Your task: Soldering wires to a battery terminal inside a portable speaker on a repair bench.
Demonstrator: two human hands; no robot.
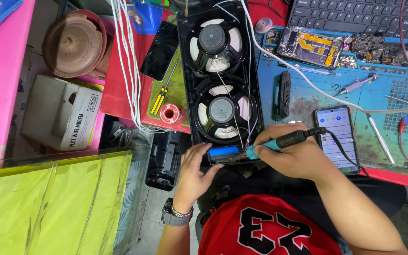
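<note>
Item: open speaker cabinet (220, 75), black, long, two round drivers facing up, lying from the top centre of the frame down to the lower centre, its near end overhanging the desk (308, 101) edge.

Blue battery cell (223, 151): seated in the cabinet's near end, lower centre.

Right hand (291, 158): closed in a pen grip around a soldering iron (279, 141) with teal-and-black handle; tip pointed left at the end of the cell. The cord runs right, over a lit smartphone (338, 137).

Left hand (195, 165): fingers curled against the cabinet's near left corner, steadying it, thumb just beside the cell.

Thin wires (242, 127): running down across the lower driver to the joint.

Risks, as judged:
- Hot tip is close to the left thumb; a slip could burn it.
- Lingering heat on the cell could damage it, and a stray solder blob could bridge its terminals.
- The tip brushing the thin wires could melt insulation.
- The cord dragging could shift the smartphone.
- The overhanging cabinet could tip if the left hand lets go.
</note>
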